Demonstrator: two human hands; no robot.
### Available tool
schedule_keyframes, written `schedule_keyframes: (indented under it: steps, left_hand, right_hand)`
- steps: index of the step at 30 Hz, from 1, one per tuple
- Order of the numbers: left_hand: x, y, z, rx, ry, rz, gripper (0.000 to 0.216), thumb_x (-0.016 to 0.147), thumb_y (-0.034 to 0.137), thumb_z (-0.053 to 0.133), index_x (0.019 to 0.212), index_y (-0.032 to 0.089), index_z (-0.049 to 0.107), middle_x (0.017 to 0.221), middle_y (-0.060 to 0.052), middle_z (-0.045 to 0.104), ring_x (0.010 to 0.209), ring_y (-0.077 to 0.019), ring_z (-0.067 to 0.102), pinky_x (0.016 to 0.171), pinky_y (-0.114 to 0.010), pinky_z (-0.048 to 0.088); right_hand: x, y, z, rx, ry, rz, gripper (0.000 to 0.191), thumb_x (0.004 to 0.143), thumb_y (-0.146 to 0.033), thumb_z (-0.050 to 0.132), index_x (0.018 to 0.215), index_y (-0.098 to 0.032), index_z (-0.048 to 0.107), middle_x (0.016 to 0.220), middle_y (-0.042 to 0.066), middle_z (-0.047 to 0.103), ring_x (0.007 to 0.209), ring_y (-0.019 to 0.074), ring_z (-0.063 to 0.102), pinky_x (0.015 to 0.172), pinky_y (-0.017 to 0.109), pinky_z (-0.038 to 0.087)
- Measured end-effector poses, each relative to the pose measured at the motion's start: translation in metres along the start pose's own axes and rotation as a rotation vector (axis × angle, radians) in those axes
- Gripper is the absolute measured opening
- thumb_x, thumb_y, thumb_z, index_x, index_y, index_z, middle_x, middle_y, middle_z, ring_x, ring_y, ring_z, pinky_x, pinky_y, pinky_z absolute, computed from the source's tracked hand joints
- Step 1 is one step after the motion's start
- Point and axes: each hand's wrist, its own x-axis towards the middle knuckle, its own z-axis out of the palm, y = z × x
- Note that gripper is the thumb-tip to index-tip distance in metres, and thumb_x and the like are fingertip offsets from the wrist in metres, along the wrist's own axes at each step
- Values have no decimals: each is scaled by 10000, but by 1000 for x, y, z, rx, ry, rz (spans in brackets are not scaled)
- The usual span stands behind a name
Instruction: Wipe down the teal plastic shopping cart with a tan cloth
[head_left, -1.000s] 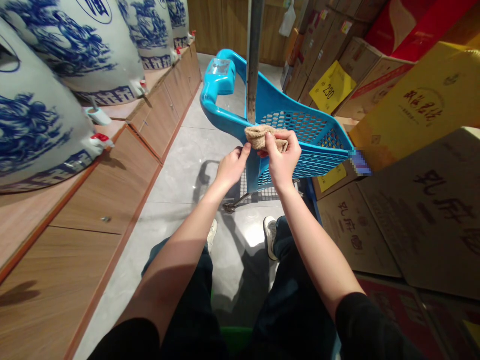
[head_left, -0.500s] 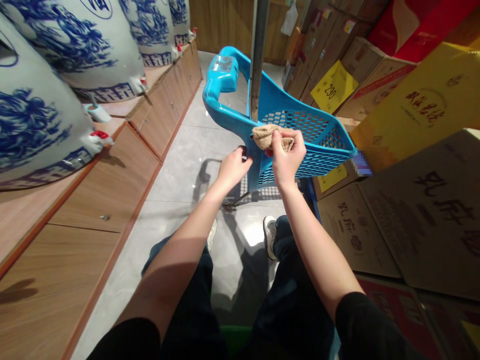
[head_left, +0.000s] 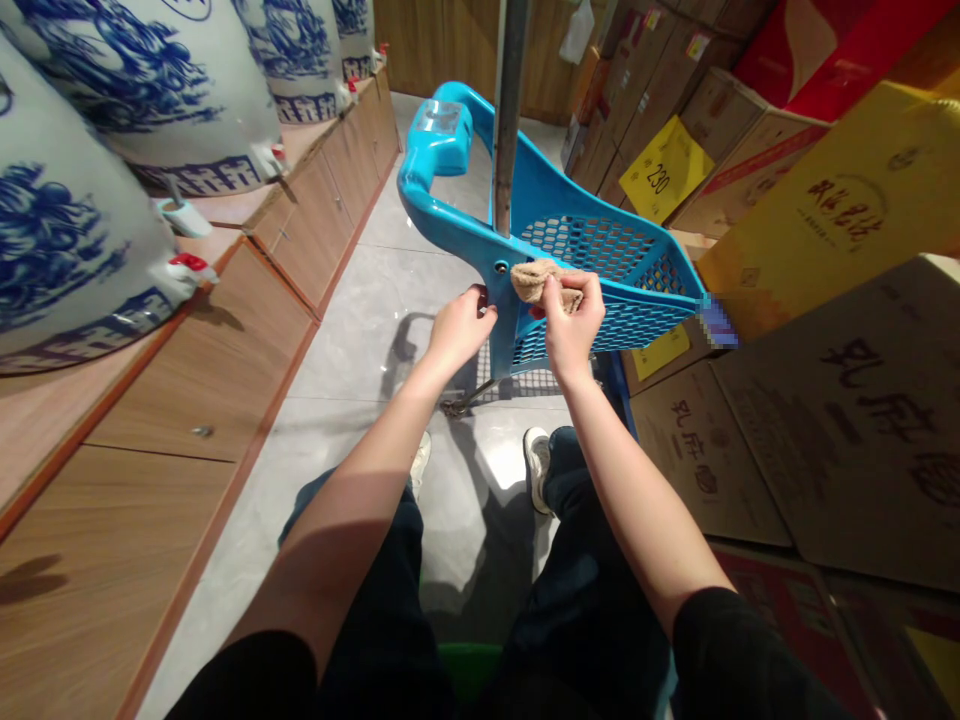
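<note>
A blue plastic shopping cart (head_left: 442,205) stands before me, with a handle at its left end and mesh basket walls. My right hand (head_left: 574,325) pinches a folded tan cloth (head_left: 532,280) against the cart's near side panel, just right of a small round hole. Beside that panel's left edge, my left hand (head_left: 459,330) has its fingers curled at the edge; the fingertips are partly hidden. A metal pole (head_left: 508,120) rises upright by the cart's handle end.
Large blue-and-white ceramic jars (head_left: 180,100) with red-handled taps line a wooden cabinet (head_left: 165,370) on the left. Stacked cardboard boxes (head_left: 720,440) and a yellow box (head_left: 832,220) crowd the right. A yellow price card (head_left: 664,175) reads 230. Something green (head_left: 469,665) shows low between my legs.
The cloth in my right hand has shifted slightly right and down along the panel, uncovering the round hole. My left hand stays at the panel's edge. The whole view has moved slightly.
</note>
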Motion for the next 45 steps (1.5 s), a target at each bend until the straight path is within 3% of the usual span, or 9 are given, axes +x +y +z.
schedule_keyframes:
  steps: [8,13,17,20,25,27,36,41,45]
  left_hand:
    - [1,-3,-1,-36,-12,9,303,1055,217,592,1320,148,723,1325,-136,825,1175,-290,804,1016,-354,596]
    - [4,-7,1,-71,-1,27,304,1032,219,597,1304,167,722,1310,-113,835,1171,-271,806,1012,-341,596]
    - [5,-8,-2,-74,14,33,293,1019,219,598,1275,173,732,1290,-96,843,1164,-258,805,1012,-324,592]
    - [6,-8,-4,-62,21,18,297,1019,211,583,1271,167,736,1291,-102,842,1163,-261,807,1016,-326,592]
    - [7,-7,-3,-59,26,28,296,1011,234,603,1272,185,732,1285,-90,843,1148,-255,809,1015,-326,595]
    - [7,-6,-3,-45,28,29,287,1006,247,621,1262,182,734,1269,-92,844,1149,-260,808,1023,-329,594]
    - [8,-3,4,68,47,-16,380,1015,312,670,1359,150,660,1293,-143,813,1174,-293,792,1040,-361,590]
    - [11,-8,13,108,103,-34,481,998,372,708,1412,148,614,1346,-180,784,1208,-327,775,1045,-381,593]
    - [13,-14,15,114,109,-31,428,995,390,678,1346,147,658,1303,-186,791,1167,-336,780,1040,-401,596]
  right_hand:
    - [15,-2,-11,-12,-26,-34,384,1011,-628,677,1065,-249,645,1089,49,673,969,208,732,722,343,701]
    - [-4,10,-7,-48,-80,46,329,1025,-569,665,1012,-246,608,1085,58,695,956,204,718,780,349,673]
    - [-19,21,-6,-194,-216,144,251,946,-430,729,872,-255,565,909,13,684,917,197,673,865,339,612]
    - [-19,22,-8,-274,-200,201,220,919,-363,708,819,-262,540,807,-21,646,830,185,631,876,331,564]
    - [-8,17,-20,-227,-101,-15,200,960,-380,691,850,-264,570,928,8,669,944,205,633,927,341,527]
    - [-10,21,-22,-264,-116,-8,213,918,-311,715,796,-266,547,886,0,632,920,202,612,899,334,518]
    - [-39,36,-11,-337,-190,216,260,825,-140,715,748,-269,503,868,-6,577,947,213,586,940,338,518]
    - [-44,33,-6,-141,-163,469,305,737,-111,789,894,-257,571,1017,11,708,1051,209,659,1059,366,559]
    - [-56,30,4,89,-106,735,460,677,-98,858,1017,-254,591,1048,7,763,996,187,731,987,342,631]
